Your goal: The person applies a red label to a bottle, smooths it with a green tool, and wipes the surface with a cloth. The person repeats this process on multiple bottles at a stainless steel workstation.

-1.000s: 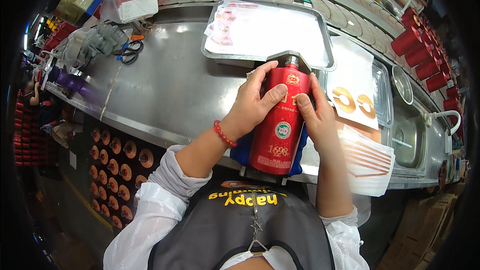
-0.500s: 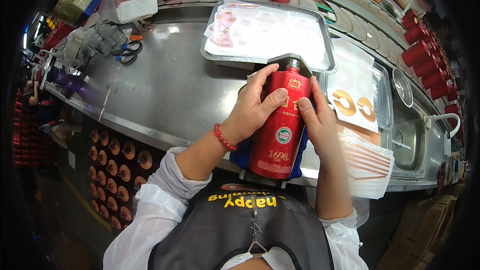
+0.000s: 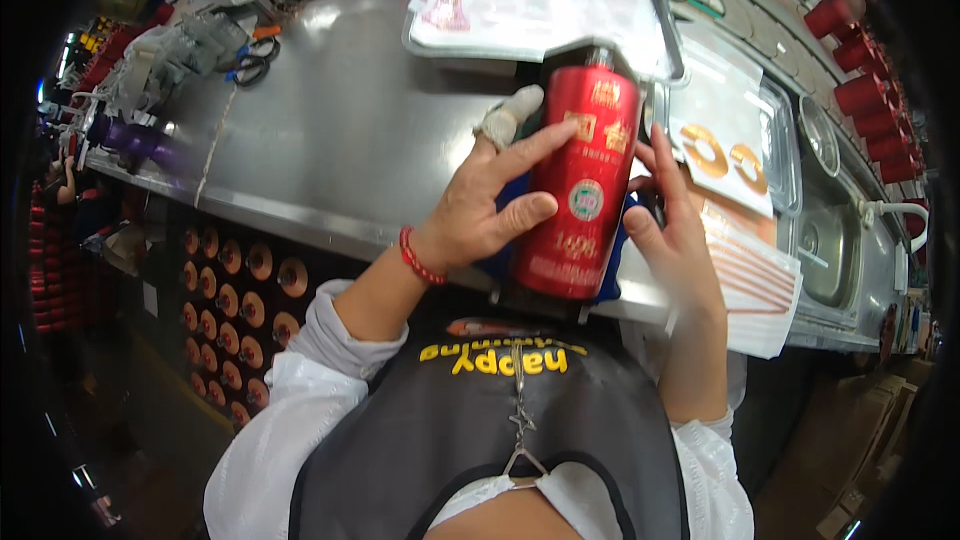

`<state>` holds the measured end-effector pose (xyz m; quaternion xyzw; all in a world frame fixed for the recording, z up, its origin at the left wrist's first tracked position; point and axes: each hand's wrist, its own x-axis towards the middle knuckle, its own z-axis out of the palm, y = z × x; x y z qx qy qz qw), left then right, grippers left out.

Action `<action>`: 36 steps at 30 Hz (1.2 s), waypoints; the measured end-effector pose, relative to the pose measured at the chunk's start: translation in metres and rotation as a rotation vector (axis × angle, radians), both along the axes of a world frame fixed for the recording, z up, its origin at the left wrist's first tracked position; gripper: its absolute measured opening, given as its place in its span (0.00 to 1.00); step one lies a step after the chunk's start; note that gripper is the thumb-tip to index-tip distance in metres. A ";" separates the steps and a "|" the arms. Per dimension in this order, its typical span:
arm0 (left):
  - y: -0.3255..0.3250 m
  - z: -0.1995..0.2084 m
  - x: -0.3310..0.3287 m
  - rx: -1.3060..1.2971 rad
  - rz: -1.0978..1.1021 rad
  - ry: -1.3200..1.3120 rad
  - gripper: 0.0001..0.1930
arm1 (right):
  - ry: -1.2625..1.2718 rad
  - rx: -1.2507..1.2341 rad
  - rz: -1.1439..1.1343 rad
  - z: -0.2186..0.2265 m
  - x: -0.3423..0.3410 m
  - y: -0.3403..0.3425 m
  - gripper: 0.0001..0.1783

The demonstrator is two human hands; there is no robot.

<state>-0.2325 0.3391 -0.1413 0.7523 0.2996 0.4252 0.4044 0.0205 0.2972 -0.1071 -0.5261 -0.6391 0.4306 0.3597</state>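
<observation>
A red bottle (image 3: 578,180) with gold lettering and a round pale emblem leans back on a blue cloth (image 3: 609,260) at the counter's near edge. Its dark neck (image 3: 599,58) points away from me. My left hand (image 3: 475,195) is open along the bottle's left side, the index finger stretched onto the red face and the thumb by its edge. Whitish coverings (image 3: 510,120) wrap other fingertips of that hand. On the other side, my right hand (image 3: 685,235) is open with fingers spread, close by the bottle's right edge; whether a fingertip touches it I cannot tell.
Beyond the bottle lies a tray (image 3: 410,32) with a white sticker sheet. Gold ring stickers (image 3: 704,148) and a sheet of copper strips (image 3: 755,280) lie to the right, before a sink (image 3: 832,260). Scissors (image 3: 252,65) rest far left; capped bottles (image 3: 230,255) stand below the counter.
Both hands have loosened from the bottle's front: the right hand has drawn away to the right, the left thumb has slid down and left. The whole view has shifted, with the counter higher now.
</observation>
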 end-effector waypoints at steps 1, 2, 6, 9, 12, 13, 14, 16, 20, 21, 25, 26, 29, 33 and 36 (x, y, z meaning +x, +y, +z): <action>-0.002 0.000 -0.001 -0.010 -0.011 -0.006 0.36 | -0.027 0.005 0.018 0.001 0.001 -0.006 0.57; -0.002 -0.002 -0.001 -0.007 -0.022 -0.013 0.38 | -0.053 0.023 0.036 0.001 0.001 -0.009 0.58; -0.006 -0.008 -0.002 0.042 -0.088 0.025 0.48 | -0.087 -0.022 0.068 0.000 -0.003 -0.020 0.60; -0.008 -0.008 -0.003 0.009 -0.094 0.059 0.51 | -0.078 0.022 0.063 -0.007 -0.008 -0.021 0.62; -0.008 -0.006 -0.003 0.027 -0.102 0.075 0.52 | -0.071 0.031 0.065 -0.006 -0.009 -0.021 0.65; -0.009 -0.006 -0.003 0.018 -0.101 0.079 0.53 | -0.053 0.019 0.072 -0.007 -0.008 -0.021 0.65; -0.010 -0.005 -0.003 0.009 -0.101 0.083 0.53 | -0.035 0.008 0.079 -0.007 -0.007 -0.020 0.65; -0.010 -0.005 -0.003 0.008 -0.107 0.089 0.53 | -0.029 -0.025 0.094 -0.005 -0.007 -0.020 0.69; -0.005 -0.005 -0.005 0.025 -0.135 0.100 0.54 | -0.057 0.069 0.128 -0.014 0.000 -0.017 0.67; -0.006 -0.004 -0.006 0.026 -0.143 0.104 0.54 | -0.061 0.051 0.135 -0.017 0.001 -0.019 0.68; -0.007 -0.003 -0.006 -0.067 -0.145 0.081 0.59 | -0.077 0.027 0.154 -0.011 0.001 -0.019 0.70; -0.009 -0.003 -0.006 -0.062 -0.127 0.048 0.58 | -0.064 0.023 0.152 -0.011 0.000 -0.019 0.71; -0.006 -0.008 0.006 -0.057 -0.020 -0.220 0.49 | -0.090 -0.019 0.139 -0.007 0.000 -0.020 0.73; 0.022 0.009 0.025 -0.137 0.155 -0.211 0.30 | -0.117 -0.068 0.147 0.000 -0.001 -0.018 0.75; 0.039 0.013 0.029 -0.330 0.097 -0.228 0.26 | -0.132 -0.128 0.155 0.010 -0.002 -0.016 0.75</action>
